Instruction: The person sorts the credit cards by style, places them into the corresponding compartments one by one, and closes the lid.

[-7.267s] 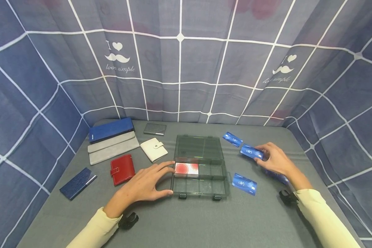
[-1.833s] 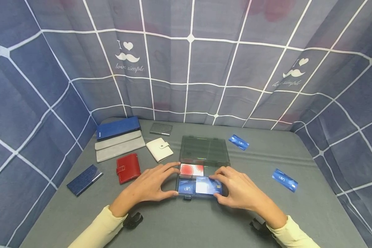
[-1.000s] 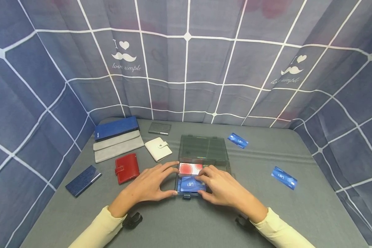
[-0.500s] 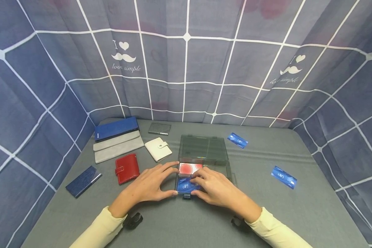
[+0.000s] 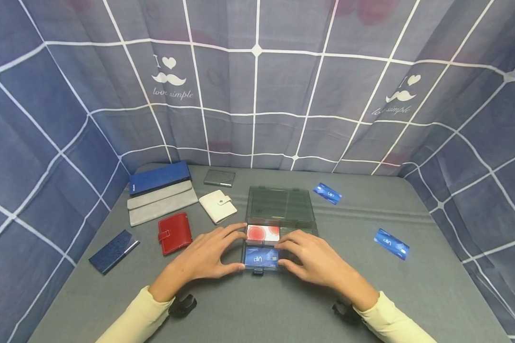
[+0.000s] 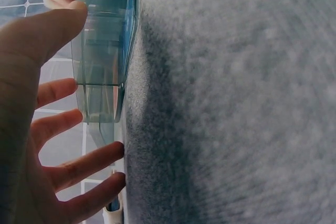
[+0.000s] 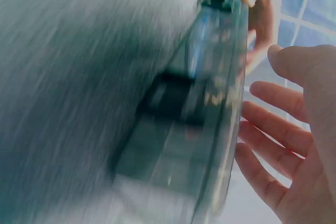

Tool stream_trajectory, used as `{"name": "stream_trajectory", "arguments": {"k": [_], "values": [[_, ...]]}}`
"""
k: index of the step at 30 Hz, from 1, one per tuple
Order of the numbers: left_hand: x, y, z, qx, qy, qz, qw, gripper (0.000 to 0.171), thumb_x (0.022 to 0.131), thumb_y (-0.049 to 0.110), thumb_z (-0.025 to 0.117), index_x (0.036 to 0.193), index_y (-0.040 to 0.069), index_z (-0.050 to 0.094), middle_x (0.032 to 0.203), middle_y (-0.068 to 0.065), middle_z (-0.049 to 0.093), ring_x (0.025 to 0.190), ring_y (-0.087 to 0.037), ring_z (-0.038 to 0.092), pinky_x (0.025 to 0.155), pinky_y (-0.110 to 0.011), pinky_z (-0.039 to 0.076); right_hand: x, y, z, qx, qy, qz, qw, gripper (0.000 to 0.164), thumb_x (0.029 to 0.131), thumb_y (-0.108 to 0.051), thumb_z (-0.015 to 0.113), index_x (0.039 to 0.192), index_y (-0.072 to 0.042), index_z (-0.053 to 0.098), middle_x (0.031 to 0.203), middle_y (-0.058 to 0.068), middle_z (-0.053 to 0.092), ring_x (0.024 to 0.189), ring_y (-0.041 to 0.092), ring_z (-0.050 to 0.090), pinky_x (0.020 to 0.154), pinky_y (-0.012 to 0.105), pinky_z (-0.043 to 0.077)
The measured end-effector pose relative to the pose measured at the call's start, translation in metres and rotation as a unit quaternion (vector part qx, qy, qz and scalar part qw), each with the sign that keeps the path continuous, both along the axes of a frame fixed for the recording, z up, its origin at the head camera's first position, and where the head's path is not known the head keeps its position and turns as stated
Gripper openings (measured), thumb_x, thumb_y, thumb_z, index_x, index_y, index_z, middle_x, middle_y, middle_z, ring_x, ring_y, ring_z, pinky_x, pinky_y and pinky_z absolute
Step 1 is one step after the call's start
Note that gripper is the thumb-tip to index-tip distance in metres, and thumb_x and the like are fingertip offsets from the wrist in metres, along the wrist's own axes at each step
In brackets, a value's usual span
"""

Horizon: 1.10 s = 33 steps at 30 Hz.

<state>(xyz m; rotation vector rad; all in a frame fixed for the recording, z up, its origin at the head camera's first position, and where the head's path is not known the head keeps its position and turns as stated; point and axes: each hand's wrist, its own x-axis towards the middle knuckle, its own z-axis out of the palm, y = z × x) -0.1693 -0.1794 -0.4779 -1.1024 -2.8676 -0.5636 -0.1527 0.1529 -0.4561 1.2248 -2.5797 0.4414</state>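
Note:
A green see-through plastic box stands in the middle of the table with its lid (image 5: 279, 205) folded back. In its rear left compartment shows a red-and-white card (image 5: 262, 233). A blue VIP card (image 5: 261, 257) lies flat in the front left compartment. My left hand (image 5: 201, 255) touches the box's left side with thumb and fingertips, its fingers spread in the left wrist view. Over the right part of the box is my right hand (image 5: 315, 257), covering the compartments there. Its fingers (image 7: 275, 124) are loosely bent in the right wrist view, holding nothing.
Two blue VIP cards, a far one (image 5: 327, 193) and a nearer one (image 5: 391, 243), lie at right. At left are a red wallet (image 5: 174, 233), cream wallet (image 5: 218, 206), grey pouch (image 5: 163, 204), blue pouch (image 5: 159, 178), navy case (image 5: 114, 251) and dark grey case (image 5: 220, 177).
Blue cards have left the table's right side. My right hand brought one over the box, lowered it into the front left compartment, let go and drew slightly right. My left hand stayed at the box.

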Motion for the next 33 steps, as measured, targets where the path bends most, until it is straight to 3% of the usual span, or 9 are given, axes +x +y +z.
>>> {"name": "stream_trajectory", "arguments": {"k": [8, 15, 26, 33], "values": [[0.0, -0.002, 0.0, 0.006, 0.012, -0.005, 0.9999, 0.07, 0.091, 0.063, 0.078, 0.149, 0.028, 0.06, 0.168, 0.009, 0.043, 0.13, -0.018, 0.062, 0.089, -0.05, 0.059, -0.01, 0.056, -0.004, -0.039, -0.007, -0.069, 0.997, 0.037, 0.093, -0.029, 0.086, 0.125, -0.015, 0.076, 0.124, -0.004, 0.073, 0.115, 0.019, 0.07, 0.089, 0.046, 0.06], [0.0, -0.001, -0.001, 0.008, 0.013, -0.004, 0.9999, 0.07, 0.091, 0.065, 0.077, 0.149, 0.029, 0.061, 0.168, 0.009, 0.043, 0.13, -0.018, 0.062, 0.09, -0.051, 0.059, -0.012, 0.104, -0.008, -0.059, -0.052, -0.142, 0.987, 0.041, 0.091, -0.021, 0.088, 0.129, -0.013, 0.074, 0.125, 0.001, 0.074, 0.1, 0.023, 0.076, 0.079, 0.042, 0.062], [0.0, 0.0, -0.001, 0.005, 0.011, -0.004, 0.9999, 0.072, 0.091, 0.066, 0.076, 0.15, 0.028, 0.06, 0.169, 0.01, 0.042, 0.129, -0.018, 0.062, 0.087, -0.048, 0.06, -0.005, 0.175, -0.019, -0.035, -0.06, -0.244, 0.967, 0.052, 0.086, -0.026, 0.092, 0.132, -0.012, 0.072, 0.121, 0.008, 0.075, 0.104, 0.03, 0.073, 0.08, 0.058, 0.058], [0.0, -0.001, -0.001, 0.006, 0.011, -0.004, 0.9999, 0.071, 0.092, 0.066, 0.076, 0.15, 0.028, 0.06, 0.169, 0.009, 0.042, 0.129, -0.018, 0.062, 0.087, -0.049, 0.06, -0.001, 0.213, -0.025, -0.024, -0.055, -0.276, 0.959, 0.055, 0.082, -0.029, 0.095, 0.13, -0.011, 0.073, 0.123, 0.017, 0.073, 0.111, 0.046, 0.068, 0.085, 0.069, 0.052]]}}
